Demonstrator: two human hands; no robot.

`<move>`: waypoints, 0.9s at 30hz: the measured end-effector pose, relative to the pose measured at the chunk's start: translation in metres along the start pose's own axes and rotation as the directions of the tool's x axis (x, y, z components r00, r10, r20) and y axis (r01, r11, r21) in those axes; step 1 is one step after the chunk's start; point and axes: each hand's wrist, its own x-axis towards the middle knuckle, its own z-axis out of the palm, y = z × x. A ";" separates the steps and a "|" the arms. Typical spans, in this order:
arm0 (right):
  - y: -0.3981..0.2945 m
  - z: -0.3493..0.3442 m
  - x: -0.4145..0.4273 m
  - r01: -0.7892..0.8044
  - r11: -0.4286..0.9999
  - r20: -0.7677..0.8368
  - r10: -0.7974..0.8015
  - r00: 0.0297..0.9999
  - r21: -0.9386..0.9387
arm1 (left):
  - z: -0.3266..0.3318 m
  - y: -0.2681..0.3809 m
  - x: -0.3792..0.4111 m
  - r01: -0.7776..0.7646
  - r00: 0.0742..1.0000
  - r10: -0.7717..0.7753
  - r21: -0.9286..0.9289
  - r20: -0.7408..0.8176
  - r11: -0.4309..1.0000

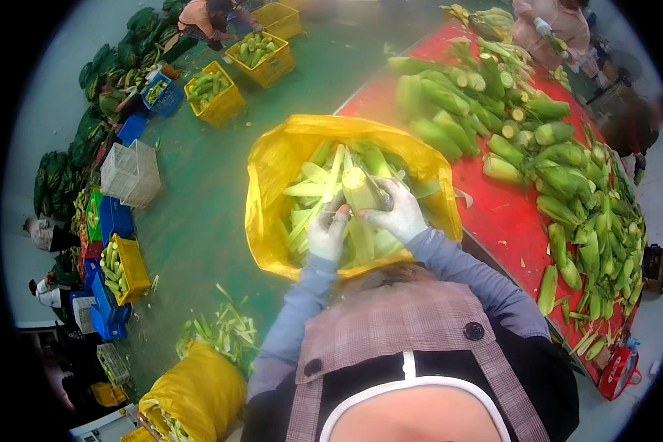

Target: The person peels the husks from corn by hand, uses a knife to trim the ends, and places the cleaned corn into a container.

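Note:
An ear of corn in pale green husk (361, 194) is held over the open yellow sack, its cut stalk end facing up and away from me. My right hand (396, 212), in a whitish glove, grips the ear from the right side. On the left, my gloved left hand (328, 231) has its fingertips closed against the husk; how much husk they pinch is hard to see. Below both hands, the yellow plastic sack (262, 221) stands with its mouth wide, filled with stripped corn husks (309, 190).
Husked-on corn (558, 160) is heaped over a red table (492, 221) at my right. Yellow crates of corn (212, 91) stand on the green floor (199, 182). A white crate (131, 172) is at left, a filled yellow sack (199, 387) lower left. Several people work farther off.

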 end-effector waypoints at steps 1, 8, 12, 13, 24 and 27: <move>0.008 0.000 -0.001 -0.069 0.990 0.052 0.063 0.997 0.122 | 0.000 0.000 0.002 -0.052 0.998 0.050 0.075 0.034 0.996; 0.009 -0.001 -0.007 -0.344 0.815 0.214 0.274 0.938 0.467 | -0.005 0.019 0.011 -0.208 0.978 0.178 0.404 0.111 0.891; 0.022 0.002 -0.009 -0.259 0.882 0.112 0.234 0.966 0.393 | 0.000 0.031 0.015 -0.283 0.959 0.248 0.568 0.139 0.773; 0.027 0.003 -0.009 -0.228 0.898 0.086 0.211 0.974 0.375 | 0.000 0.031 0.016 -0.303 0.952 0.262 0.595 0.157 0.745; 0.044 -0.001 -0.004 -0.329 0.630 0.166 0.305 0.938 0.704 | 0.013 0.003 0.022 0.193 0.980 -0.198 -0.263 0.007 0.945; 0.026 -0.011 -0.001 -0.321 0.673 0.060 0.380 0.923 0.666 | 0.036 0.020 0.005 -0.004 0.997 0.002 0.029 0.071 1.000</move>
